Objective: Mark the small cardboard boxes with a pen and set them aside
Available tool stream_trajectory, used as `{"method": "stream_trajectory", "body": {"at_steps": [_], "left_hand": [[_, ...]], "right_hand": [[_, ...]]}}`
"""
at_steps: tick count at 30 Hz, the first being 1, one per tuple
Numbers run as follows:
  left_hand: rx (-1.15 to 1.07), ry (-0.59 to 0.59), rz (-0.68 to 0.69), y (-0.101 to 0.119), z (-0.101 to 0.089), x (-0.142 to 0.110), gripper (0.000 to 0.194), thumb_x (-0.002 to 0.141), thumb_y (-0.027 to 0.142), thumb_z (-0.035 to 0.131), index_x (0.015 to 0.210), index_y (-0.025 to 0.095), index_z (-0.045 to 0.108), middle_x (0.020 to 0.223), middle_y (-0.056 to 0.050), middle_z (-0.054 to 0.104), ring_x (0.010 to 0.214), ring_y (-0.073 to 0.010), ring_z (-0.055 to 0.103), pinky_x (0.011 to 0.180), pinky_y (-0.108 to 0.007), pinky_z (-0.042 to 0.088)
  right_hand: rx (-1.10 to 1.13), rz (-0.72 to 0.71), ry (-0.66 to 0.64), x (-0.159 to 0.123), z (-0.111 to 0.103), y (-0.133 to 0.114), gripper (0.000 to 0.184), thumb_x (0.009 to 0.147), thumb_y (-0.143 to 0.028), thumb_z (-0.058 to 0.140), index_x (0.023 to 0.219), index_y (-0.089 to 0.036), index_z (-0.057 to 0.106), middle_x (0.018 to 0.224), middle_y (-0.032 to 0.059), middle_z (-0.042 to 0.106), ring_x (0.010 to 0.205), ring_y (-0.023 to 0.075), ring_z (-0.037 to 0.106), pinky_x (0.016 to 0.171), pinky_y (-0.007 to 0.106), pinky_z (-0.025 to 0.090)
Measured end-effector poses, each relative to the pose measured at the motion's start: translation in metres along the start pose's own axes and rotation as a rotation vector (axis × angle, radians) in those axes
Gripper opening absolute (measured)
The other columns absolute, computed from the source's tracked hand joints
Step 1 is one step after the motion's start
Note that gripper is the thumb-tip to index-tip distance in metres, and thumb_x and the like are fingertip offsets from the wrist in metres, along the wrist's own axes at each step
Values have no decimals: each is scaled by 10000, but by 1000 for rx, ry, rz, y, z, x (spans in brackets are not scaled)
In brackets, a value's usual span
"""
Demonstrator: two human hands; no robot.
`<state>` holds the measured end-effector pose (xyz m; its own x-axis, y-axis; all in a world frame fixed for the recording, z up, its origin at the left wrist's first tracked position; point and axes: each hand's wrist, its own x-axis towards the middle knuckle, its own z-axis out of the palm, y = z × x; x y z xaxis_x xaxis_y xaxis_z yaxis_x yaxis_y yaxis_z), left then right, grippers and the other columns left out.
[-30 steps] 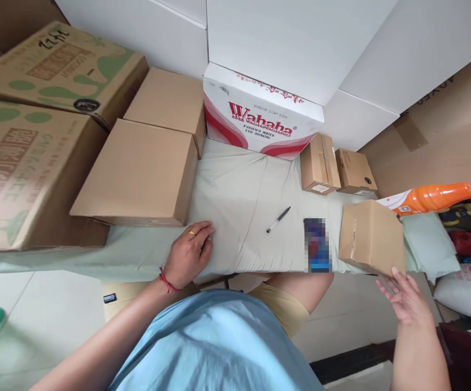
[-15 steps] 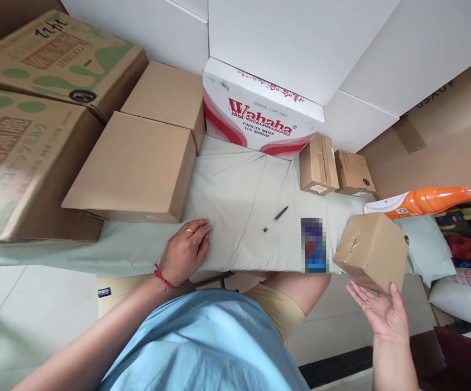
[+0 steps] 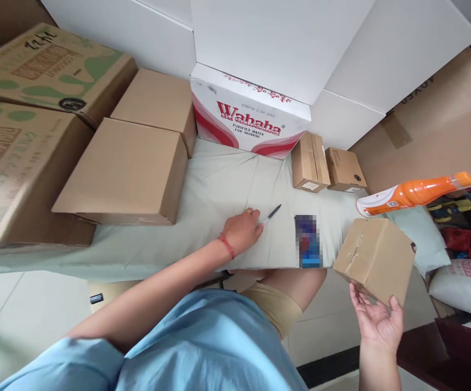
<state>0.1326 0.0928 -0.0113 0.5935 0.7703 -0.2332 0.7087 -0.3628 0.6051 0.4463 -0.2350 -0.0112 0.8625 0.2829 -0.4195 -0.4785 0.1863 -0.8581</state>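
The left hand (image 3: 241, 233) had moved over to the pen (image 3: 274, 213) on the cloth (image 3: 219, 184), but I could not tell if its bent fingers gripped it. The right hand (image 3: 380, 326) held the tilted box (image 3: 390, 263) from below.

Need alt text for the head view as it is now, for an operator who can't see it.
A person's right hand supports a small cardboard box at the cloth-covered surface's near edge, while the left hand reaches a pen. Nearby are a phone-like pixelated item and an orange bottle.
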Motion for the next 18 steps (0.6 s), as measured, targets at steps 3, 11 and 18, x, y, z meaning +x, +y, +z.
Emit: {"method": "stream_trajectory", "body": {"at_steps": [3,11,18], "left_hand": [[-53,-63,-49,16,9,28,280,999,238,629,1248,130,699,1257,-205,726,1127,-359,727,935,-453,550],[-431,-398,-192,74,30,48,351,1042,421,702,1271,156,690,1244,-96,723,1066,-231,727,932,-444,639],[-762,-492,-197,162,50,93,367,1046,417,698,1294,148,675,1223,-103,723,1009,-216,732,870,-405,649]], "right_hand": [[9,-27,-3,-10,-13,-6,760,708,-391,819,1412,-202,602,1451,187,558,1363,367,575,942,679,647],[89,-159,12,-33,-25,-16,874,642,-413,862,1460,-237,610,1450,165,595,1278,352,607,912,647,652],[74,-241,16,-51,-5,-22,794,656,-405,835,1414,-304,620,1453,124,638,1316,402,624,922,734,605]]}}
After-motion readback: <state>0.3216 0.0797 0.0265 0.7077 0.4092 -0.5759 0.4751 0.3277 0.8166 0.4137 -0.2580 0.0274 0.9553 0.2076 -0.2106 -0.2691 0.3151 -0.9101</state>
